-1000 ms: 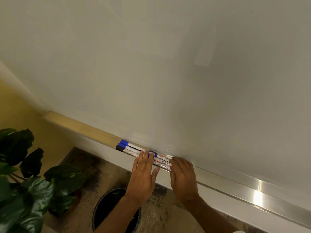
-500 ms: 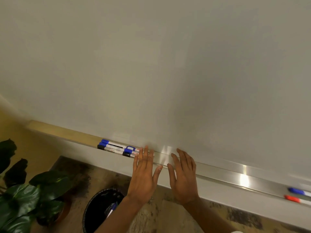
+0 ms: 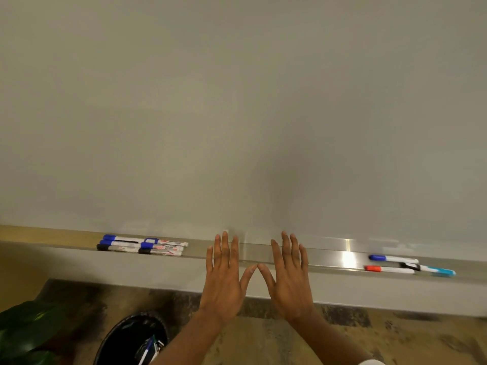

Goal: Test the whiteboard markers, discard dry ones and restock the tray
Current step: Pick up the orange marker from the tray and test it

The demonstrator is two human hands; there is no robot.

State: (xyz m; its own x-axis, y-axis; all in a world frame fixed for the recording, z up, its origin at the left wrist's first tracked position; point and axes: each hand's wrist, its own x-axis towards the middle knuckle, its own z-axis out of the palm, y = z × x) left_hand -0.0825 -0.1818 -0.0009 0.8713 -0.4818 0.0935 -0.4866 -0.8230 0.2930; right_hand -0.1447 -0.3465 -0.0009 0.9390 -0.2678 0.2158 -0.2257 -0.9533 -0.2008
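Both hands, left hand (image 3: pixel 224 281) and right hand (image 3: pixel 290 281), hover flat over tray (image 3: pixel 329 258).

There was one whiteboard (image 3: pixel 237 114) with one metal tray (image 3: pixel 329 255) along its lower edge. Nine markers lay on the tray. Six formed a left group (image 3: pixel 142 245), in three rows of two set end to end: four blue-capped, two black-capped. Three formed a right group (image 3: pixel 387 270): one blue-capped, one red-capped, one black with a light blue end, though blur left that last count unsure. There were two hands, a left hand (image 3: pixel 224 283) and a right hand (image 3: pixel 290 283). One bin (image 3: pixel 118 335) held at least one discarded marker (image 3: pixel 147 347). There was one plant (image 3: pixel 23 330).
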